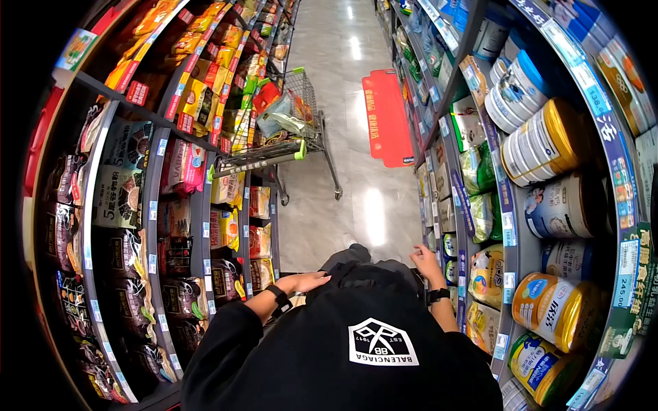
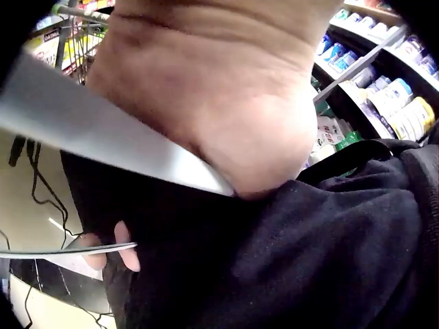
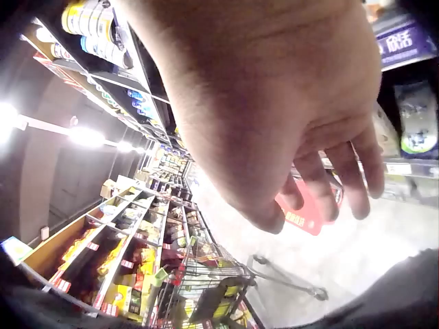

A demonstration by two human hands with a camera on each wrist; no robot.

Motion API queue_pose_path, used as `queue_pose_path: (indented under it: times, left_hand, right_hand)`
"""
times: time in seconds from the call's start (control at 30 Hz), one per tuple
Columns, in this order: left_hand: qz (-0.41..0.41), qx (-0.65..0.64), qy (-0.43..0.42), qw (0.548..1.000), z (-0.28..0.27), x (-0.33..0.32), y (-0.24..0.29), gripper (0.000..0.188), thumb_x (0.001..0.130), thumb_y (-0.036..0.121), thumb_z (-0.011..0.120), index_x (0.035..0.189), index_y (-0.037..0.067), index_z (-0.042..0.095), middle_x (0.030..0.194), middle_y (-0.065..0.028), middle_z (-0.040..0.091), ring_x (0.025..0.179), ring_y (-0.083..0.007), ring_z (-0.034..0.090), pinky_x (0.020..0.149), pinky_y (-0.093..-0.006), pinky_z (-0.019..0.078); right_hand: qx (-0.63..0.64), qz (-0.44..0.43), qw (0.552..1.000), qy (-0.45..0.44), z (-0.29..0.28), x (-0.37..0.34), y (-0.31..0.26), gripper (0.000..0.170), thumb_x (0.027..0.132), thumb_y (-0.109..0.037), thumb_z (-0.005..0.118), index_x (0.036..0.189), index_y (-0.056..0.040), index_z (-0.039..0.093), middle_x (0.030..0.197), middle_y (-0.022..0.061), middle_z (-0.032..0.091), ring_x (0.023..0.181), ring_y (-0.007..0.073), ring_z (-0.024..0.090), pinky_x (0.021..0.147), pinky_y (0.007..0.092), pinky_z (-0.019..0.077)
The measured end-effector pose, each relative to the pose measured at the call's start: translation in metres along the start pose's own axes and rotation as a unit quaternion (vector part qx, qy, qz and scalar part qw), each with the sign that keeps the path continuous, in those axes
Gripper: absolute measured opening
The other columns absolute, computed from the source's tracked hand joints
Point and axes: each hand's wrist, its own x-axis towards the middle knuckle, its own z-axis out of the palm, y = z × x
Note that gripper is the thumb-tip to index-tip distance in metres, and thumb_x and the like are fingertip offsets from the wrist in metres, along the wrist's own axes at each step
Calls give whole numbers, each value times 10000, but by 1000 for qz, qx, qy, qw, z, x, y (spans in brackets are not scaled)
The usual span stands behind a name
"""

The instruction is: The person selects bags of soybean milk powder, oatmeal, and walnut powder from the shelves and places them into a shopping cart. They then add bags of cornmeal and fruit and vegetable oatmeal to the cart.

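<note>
My left hand (image 1: 303,281) lies against dark clothing (image 1: 363,277) at the front of my body, fingers pointing inward. In the left wrist view the heel of that hand (image 2: 226,103) rests on dark cloth, and a pale strip (image 2: 116,140) crosses below it. My right hand (image 1: 426,264) hangs in the air beside the right-hand shelves. Seen from the right wrist, the hand (image 3: 281,116) has loosely bent, spread fingers with nothing between them. A shopping cart (image 1: 301,92) holding several packages stands ahead on the left.
Bagged foods (image 1: 130,253) fill the left shelves (image 1: 154,236). Large tins (image 1: 541,144) and packs line the right shelves (image 1: 507,274). A red sign (image 1: 389,120) extends over the aisle floor (image 1: 329,233) by the right shelves. The cart stands close to the left shelving.
</note>
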Motion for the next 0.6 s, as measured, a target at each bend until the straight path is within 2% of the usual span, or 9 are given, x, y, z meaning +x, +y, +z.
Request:
queue_pose_path:
  times: [0.07, 0.1, 0.17, 0.3, 0.33, 0.37, 0.43, 0.47, 0.6]
  left_hand:
    - [63, -58, -13, 996, 3, 2, -8, 877, 988, 647, 404, 1572, 30, 183, 1619, -154, 234, 1490, -232, 213, 1210, -317, 181]
    - [107, -47, 5, 993, -35, 50, -8, 877, 988, 647, 404, 1572, 30, 183, 1619, -154, 234, 1490, -232, 213, 1210, -317, 181]
    - [140, -12, 62, 988, -39, 91, -59, 969, 963, 732, 324, 1568, -6, 153, 1612, -172, 254, 1447, -316, 314, 1123, -382, 349]
    - [68, -127, -25, 989, -40, 13, -26, 1036, 903, 808, 341, 1598, 91, 66, 1634, -119, 208, 1443, -254, 303, 997, -447, 472]
    - [110, -110, 36, 987, -36, 33, -34, 1032, 881, 830, 345, 1607, 163, 42, 1617, -88, 248, 1327, -213, 442, 827, -431, 537]
    - [37, -119, -13, 992, -44, 42, -53, 1032, 869, 841, 349, 1609, 200, 22, 1604, -82, 270, 1233, -185, 511, 791, -394, 544]
    - [40, -161, -8, 986, -49, 65, -71, 961, 954, 728, 369, 1597, 90, 50, 1667, -105, 74, 1522, -231, 117, 1211, -420, 172]
    - [42, -163, -9, 986, -51, 72, -77, 961, 954, 728, 369, 1597, 90, 50, 1667, -105, 74, 1522, -231, 117, 1211, -420, 172]
    - [24, -261, -47, 964, -52, 83, -89, 845, 977, 558, 420, 1602, 241, -51, 1668, -96, 76, 1512, -286, 138, 1119, -603, 276]
  right_hand:
    - [-17, -4, 1000, 7, 1, -6, -3, 451, 878, -277, 686, 1239, -20, 606, 955, 166, 710, 899, 307, 688, 819, 383, 525]
    - [-42, -36, 998, 35, -20, 39, -20, 451, 878, -277, 686, 1239, -20, 606, 955, 166, 710, 899, 307, 688, 819, 383, 525]
    - [-48, -48, 998, 19, -7, 36, -21, 453, 879, -280, 686, 1239, -17, 605, 959, 170, 709, 909, 310, 688, 831, 382, 525]
    - [-79, -41, 996, -12, -4, 33, -28, 453, 868, -275, 690, 1231, -15, 612, 959, 163, 703, 884, 303, 691, 812, 374, 531]
    - [-97, -48, 994, -15, -1, 38, -19, 450, 856, -268, 698, 1224, -21, 618, 918, 148, 690, 847, 288, 689, 780, 367, 534]
    - [-98, -42, 994, -11, 1, 41, -9, 439, 850, -251, 708, 1216, -25, 622, 871, 129, 674, 827, 258, 683, 756, 361, 533]
    - [-86, -35, 995, -21, 3, 45, -2, 422, 868, -223, 701, 1224, -14, 610, 835, 103, 668, 778, 202, 675, 708, 337, 529]
    - [-89, -35, 995, -22, 8, 48, 5, 422, 868, -223, 701, 1224, -14, 610, 835, 103, 668, 778, 202, 675, 708, 337, 529]
    - [171, 109, 977, -68, 10, 38, 19, 380, 902, -189, 675, 1228, -17, 587, 805, 38, 659, 636, 115, 609, 560, 248, 481]
